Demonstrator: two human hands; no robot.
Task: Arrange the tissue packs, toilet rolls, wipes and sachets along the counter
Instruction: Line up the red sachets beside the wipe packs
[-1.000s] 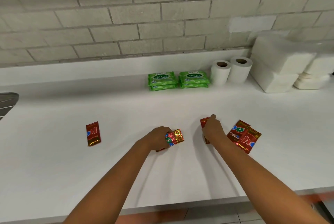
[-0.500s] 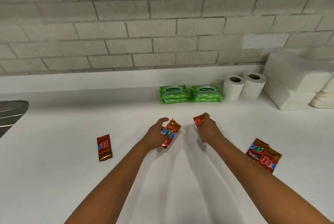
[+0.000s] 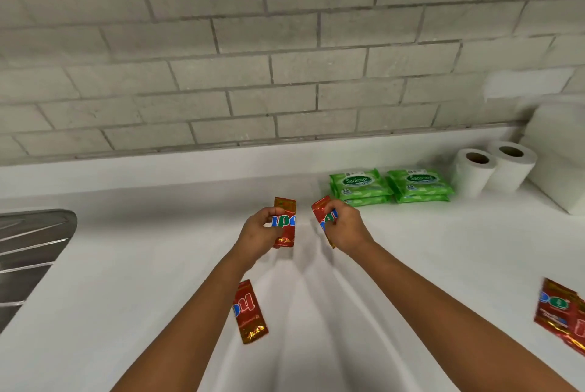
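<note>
My left hand (image 3: 258,235) holds a red sachet (image 3: 286,222) upright above the white counter (image 3: 126,280). My right hand (image 3: 345,227) grips a second red sachet (image 3: 321,214), mostly hidden by the fingers. Both hands hover just left of two stacks of green wipes packs (image 3: 361,187) (image 3: 419,185). Two toilet rolls (image 3: 474,174) (image 3: 509,166) stand right of the wipes, and a white tissue pack (image 3: 557,151) sits at the far right. Another sachet (image 3: 250,312) lies flat beside my left forearm. A pair of sachets (image 3: 560,312) lies at the right edge.
A grey brick wall (image 3: 253,59) backs the counter behind a low white upstand. A metal sink drainer (image 3: 28,252) occupies the left edge.
Both hands lifted their sachets off the counter and carried them back toward the wall, near the wipes. The view shifted left, so the lone sachet now lies by my left forearm.
</note>
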